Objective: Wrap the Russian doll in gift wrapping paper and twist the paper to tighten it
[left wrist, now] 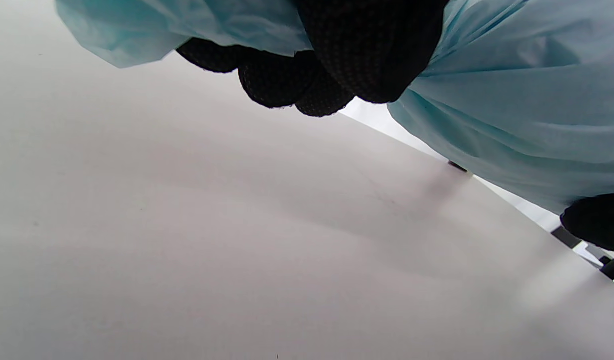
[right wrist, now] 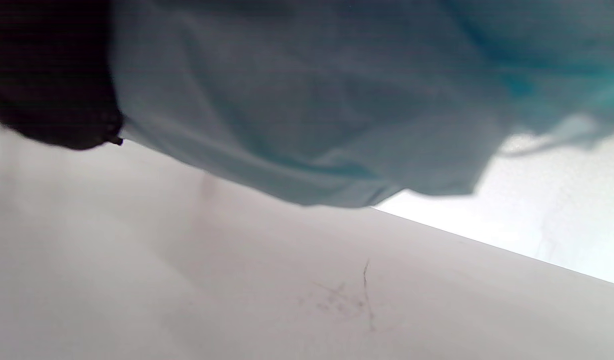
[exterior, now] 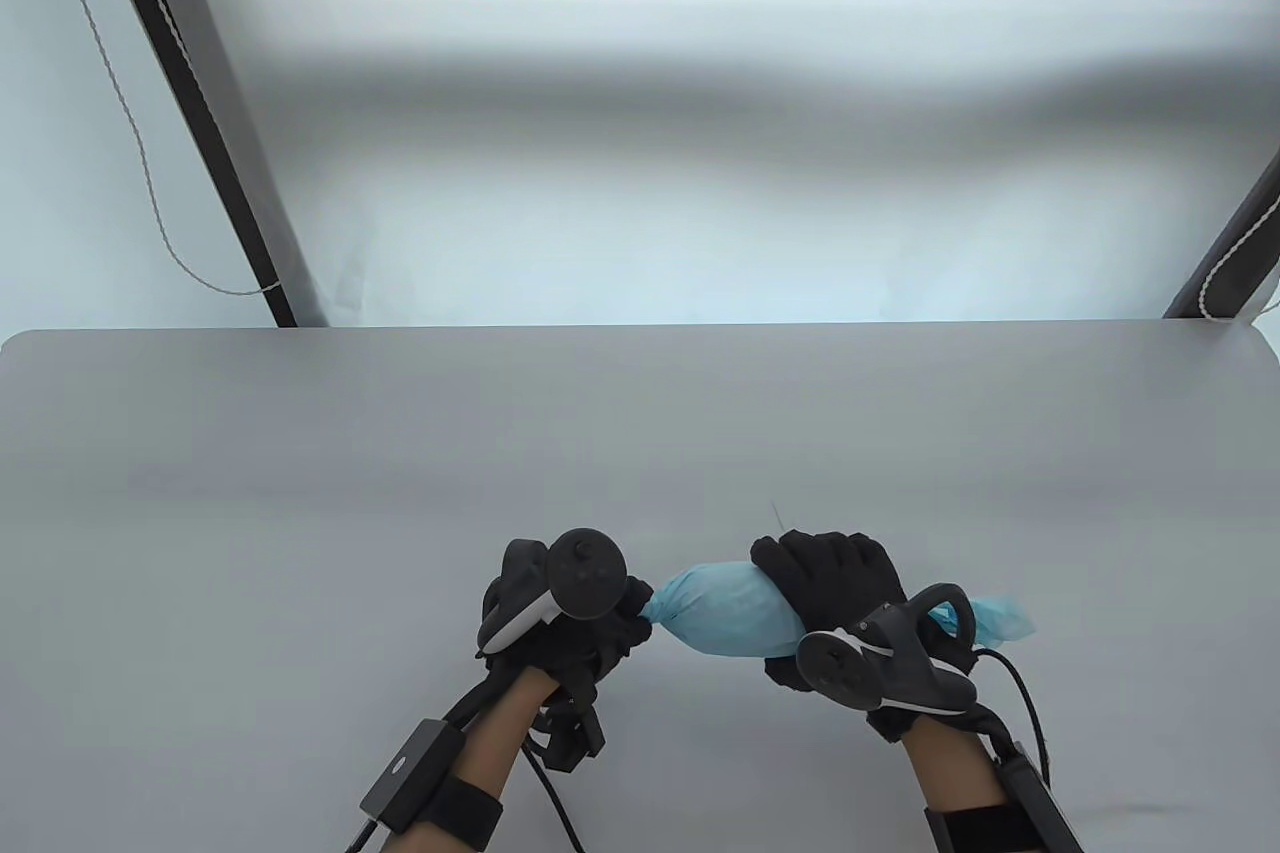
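Surface: smooth pale grey desk [exterior: 300, 493] with rounded far corners, against a white backdrop. Two dark slanted struts, one at upper left [exterior: 190, 113] and one at right [exterior: 1235, 243]; a thin white cord [exterior: 130, 123] hangs beside the left one.

Table view: the light blue tissue gift wrapping paper [exterior: 725, 608] forms an oval bundle lying crosswise near the front edge of the desk, between the two hands. The Russian doll itself is covered and cannot be seen. Left hand [exterior: 570, 633], black glove, fingers curled on the gathered left end of the paper. Right hand [exterior: 840, 593] curled over the bundle's right part; a loose frill of paper sticks out beyond it to the right.

Left wrist view only: black fingertips [left wrist: 366, 55] pinch the paper, a free flap spreading to the left; the bundle appears held just above the desk, with a shadow beneath.

Right wrist view only: blurred underside of the bundle, and a faint scratch mark [right wrist: 364, 295] on the desk.
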The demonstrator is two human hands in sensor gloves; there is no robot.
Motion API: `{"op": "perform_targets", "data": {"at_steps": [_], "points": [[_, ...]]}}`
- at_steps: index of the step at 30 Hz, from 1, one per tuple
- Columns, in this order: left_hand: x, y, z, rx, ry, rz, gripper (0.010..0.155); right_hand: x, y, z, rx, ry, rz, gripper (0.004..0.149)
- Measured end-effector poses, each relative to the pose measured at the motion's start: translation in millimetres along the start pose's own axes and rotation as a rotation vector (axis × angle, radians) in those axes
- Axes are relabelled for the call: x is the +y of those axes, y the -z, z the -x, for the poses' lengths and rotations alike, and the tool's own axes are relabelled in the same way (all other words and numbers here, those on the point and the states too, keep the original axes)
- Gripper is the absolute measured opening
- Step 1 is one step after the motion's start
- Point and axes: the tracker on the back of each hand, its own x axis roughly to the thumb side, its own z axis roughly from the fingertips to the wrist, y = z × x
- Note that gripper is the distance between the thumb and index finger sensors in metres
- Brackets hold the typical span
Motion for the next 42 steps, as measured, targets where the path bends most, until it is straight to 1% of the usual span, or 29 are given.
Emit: {"op": "perform_targets", "data": {"at_steps": [1, 3, 8, 9, 11, 12, 13, 14, 15, 16, 18, 20, 21, 22, 25, 27, 30, 32, 36, 42], "points": [[-0.1, -0.7, -0.1, 0.005, 0.002, -0.023, 0.055, -0.2, 0.2, -0.9, 0.004, 0.003, -0.001, 0.113], [0.9, -2.8, -2.0, 0.013, 0.019, -0.025, 0.055, -1.2, 1.0, -1.9, 0.007, 0.012, -0.007, 0.113], [0.3, -7.9, -3.1, 0.033, 0.054, -0.125, 0.055, 0.1, 2.8, -3.1, 0.028, 0.046, -0.038, 0.113], [-0.6, -9.8, -4.1, 0.044, 0.058, -0.161, 0.056, 0.6, 3.5, -3.6, 0.037, 0.060, -0.048, 0.113], [0.6, -15.0, -9.1, 0.032, 0.104, -0.270, 0.055, 0.8, 4.5, -2.5, 0.051, 0.083, -0.050, 0.112], [1.5, -17.0, -11.5, 0.023, 0.125, -0.298, 0.055, 0.7, 4.9, -1.5, 0.056, 0.109, -0.057, 0.112], [3.7, -20.5, -15.2, -0.001, 0.177, -0.356, 0.055, 0.6, 5.0, -0.3, 0.066, 0.151, -0.066, 0.112], [5.4, -22.6, -18.0, -0.018, 0.209, -0.393, 0.054, 0.0, 5.6, 0.4, 0.069, 0.179, -0.073, 0.112], [6.3, -23.5, -19.7, -0.027, 0.240, -0.397, 0.054, -0.4, 5.9, 0.4, 0.067, 0.187, -0.081, 0.112], [6.8, -23.9, -19.4, -0.024, 0.256, -0.391, 0.054, -0.6, 6.3, -0.5, 0.066, 0.180, -0.085, 0.112], [6.1, -23.1, -14.7, -0.017, 0.234, -0.322, 0.054, 0.5, 7.2, -1.8, 0.065, 0.149, -0.094, 0.112], [5.1, -24.1, -8.5, -0.034, 0.230, -0.289, 0.055, 3.1, 8.7, 0.3, 0.080, 0.146, -0.091, 0.111], [6.1, -25.2, -5.5, -0.020, 0.243, -0.231, 0.059, 5.0, 11.7, 1.8, 0.087, 0.171, -0.095, 0.111], [8.4, -27.8, -3.6, 0.002, 0.248, -0.212, 0.066, 6.7, 14.5, 2.6, 0.097, 0.173, -0.113, 0.111], [17.8, -33.5, -0.2, 0.037, 0.245, -0.220, 0.090, 12.9, 26.6, 4.7, 0.099, 0.103, -0.136, 0.111], [20.9, -36.3, 2.2, 0.072, 0.268, -0.211, 0.098, 19.8, 40.7, 8.8, 0.110, 0.076, -0.163, 0.111], [19.3, -35.4, 8.9, 0.141, 0.346, -0.104, 0.107, 31.4, 62.5, 15.4, 0.109, 0.085, -0.178, 0.111], [18.0, -33.8, 15.4, 0.181, 0.367, -0.076, 0.109, 41.1, 77.0, 19.3, 0.124, 0.110, -0.181, 0.110], [15.8, -30.4, 31.3, 0.233, 0.333, -0.017, 0.111, 63.3, 101.5, 21.2, 0.121, 0.165, -0.198, 0.110], [13.5, -27.5, 42.7, 0.298, 0.319, 0.025, 0.111, 91.5, 120.8, 14.9, 0.092, 0.192, -0.254, 0.109]]}}
